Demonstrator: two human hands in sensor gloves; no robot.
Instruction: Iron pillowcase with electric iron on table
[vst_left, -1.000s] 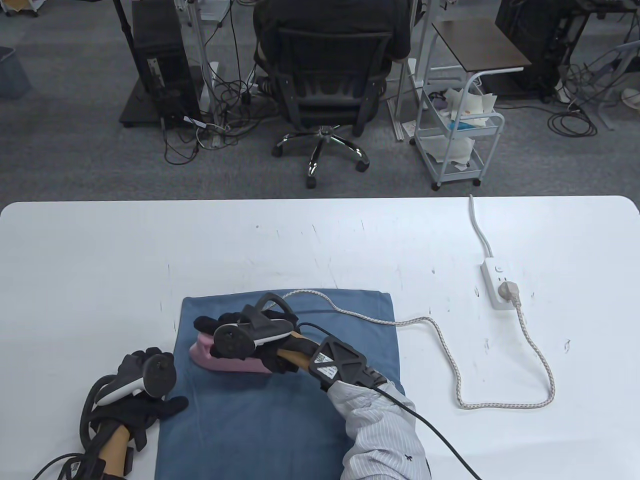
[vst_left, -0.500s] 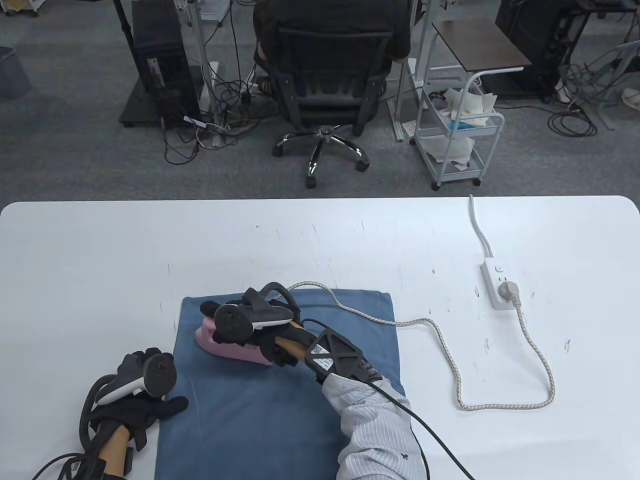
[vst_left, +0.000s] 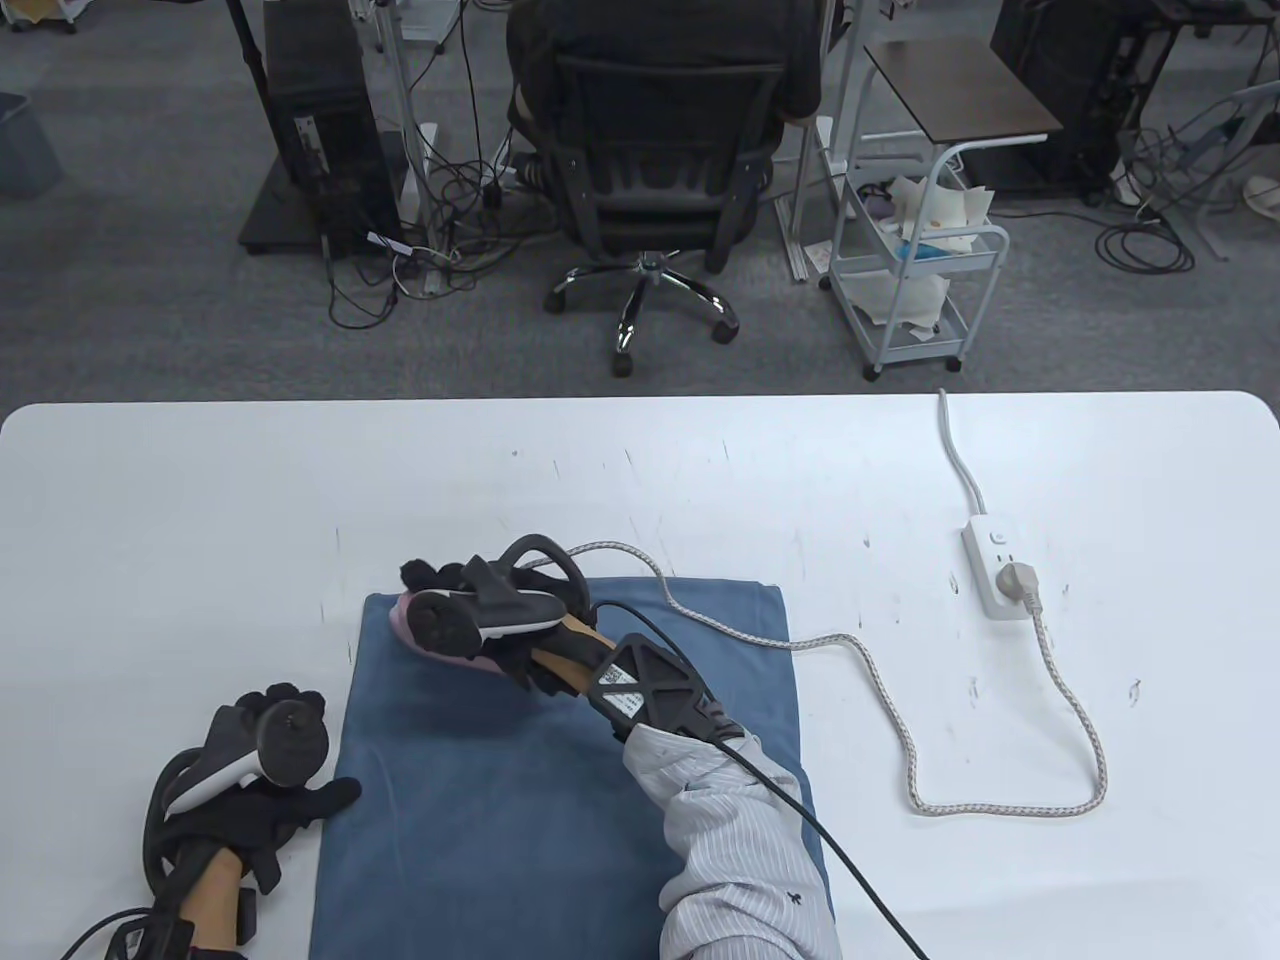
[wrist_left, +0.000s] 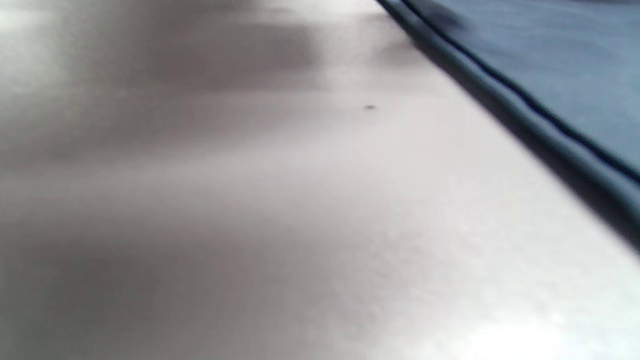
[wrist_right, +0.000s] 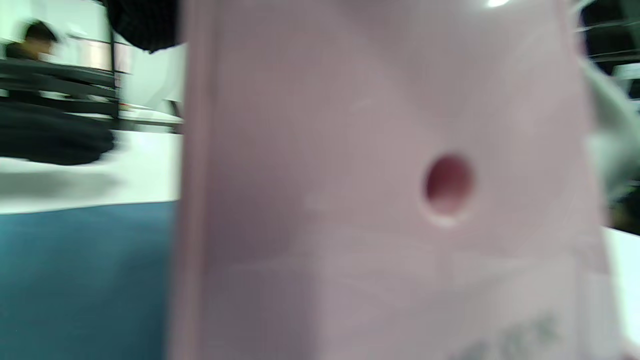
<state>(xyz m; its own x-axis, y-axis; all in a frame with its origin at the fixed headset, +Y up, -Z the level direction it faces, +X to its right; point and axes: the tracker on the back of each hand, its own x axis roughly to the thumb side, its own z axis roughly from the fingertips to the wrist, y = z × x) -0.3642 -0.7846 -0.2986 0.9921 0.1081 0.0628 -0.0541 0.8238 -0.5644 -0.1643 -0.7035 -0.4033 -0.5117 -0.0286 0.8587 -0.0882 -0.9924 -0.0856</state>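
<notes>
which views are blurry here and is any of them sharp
Table view: sharp, evenly lit. Left wrist view: soft, the table shadowed, the pillowcase edge smeared. Right wrist view: the pink iron fills it out of focus, with glare at the top.

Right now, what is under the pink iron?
The blue pillowcase lies under the pink iron, near its far left corner, on the white table. The right hand covers the iron's top; the soleplate contact is hidden.
</notes>
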